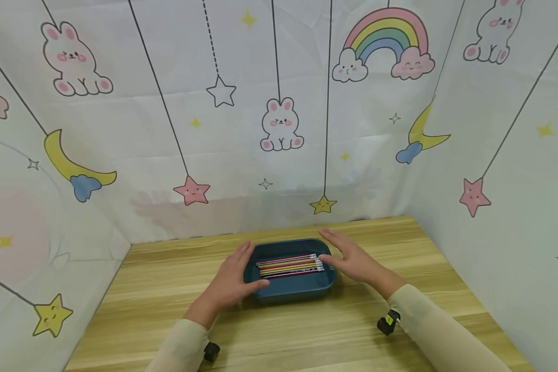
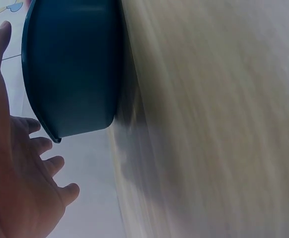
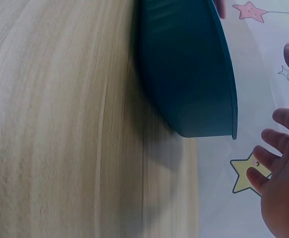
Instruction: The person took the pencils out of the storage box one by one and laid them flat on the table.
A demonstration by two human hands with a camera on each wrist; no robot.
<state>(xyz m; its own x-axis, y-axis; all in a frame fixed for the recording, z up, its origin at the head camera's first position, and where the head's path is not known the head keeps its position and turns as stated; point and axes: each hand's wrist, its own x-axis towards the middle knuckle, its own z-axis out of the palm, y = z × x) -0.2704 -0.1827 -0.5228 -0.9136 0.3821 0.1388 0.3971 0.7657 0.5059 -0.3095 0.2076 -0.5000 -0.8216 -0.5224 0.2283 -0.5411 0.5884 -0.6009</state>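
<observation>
A dark teal plastic tray (image 1: 293, 295) with rounded corners sits on the wooden table. Inside it lies a bundle of several striped pencils (image 1: 289, 267), side by side, their metal-and-eraser ends toward the right. At the tray's left end is my left hand (image 1: 229, 276), fingers spread and thumb reaching over the near rim. My right hand (image 1: 353, 260) hovers by the right end, its thumb close to the pencil ends. Both wrist views show relaxed, fairly straight fingers beside the tray wall (image 2: 75, 64), with nothing held in either hand.
Wood-grain table (image 1: 279, 336) extends around the tray on all sides. White cloth walls (image 1: 242, 155) printed with rabbits, stars and moons enclose the back, left and right. A small black wrist camera (image 1: 388, 321) hangs under the right sleeve, another (image 1: 211, 352) under the left.
</observation>
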